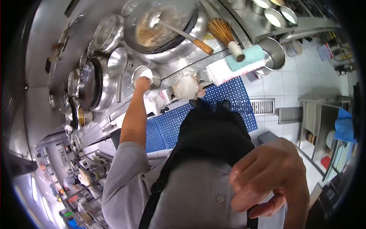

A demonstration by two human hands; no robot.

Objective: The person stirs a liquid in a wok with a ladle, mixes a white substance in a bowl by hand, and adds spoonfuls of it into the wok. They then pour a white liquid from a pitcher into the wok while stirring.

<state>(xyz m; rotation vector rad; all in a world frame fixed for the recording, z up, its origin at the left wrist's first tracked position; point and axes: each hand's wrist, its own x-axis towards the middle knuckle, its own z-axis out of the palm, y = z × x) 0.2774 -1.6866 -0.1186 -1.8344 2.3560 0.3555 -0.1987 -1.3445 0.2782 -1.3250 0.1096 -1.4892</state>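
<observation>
My left hand (143,84) reaches forward to a small metal pot (156,79) on the stove front; white content shows inside the pot. Its fingers are closed at the white content, and what they hold is hidden. Close to the camera, in front of my chest, my right hand (267,177) looks wet. Its fingers are loosely bent, the thumb stands apart, and nothing shows in it. A large wok (133,28) holds brownish liquid and a wooden-handled ladle (185,35). A perforated skimmer (117,63) lies left of the small pot.
A bamboo brush (222,32) and folded green cloth (246,58) lie right of the wok, near a metal bucket (276,53). More woks and pots line the left. Blue perforated mats (171,129) cover the floor by the stove. A shelf unit (320,131) stands right.
</observation>
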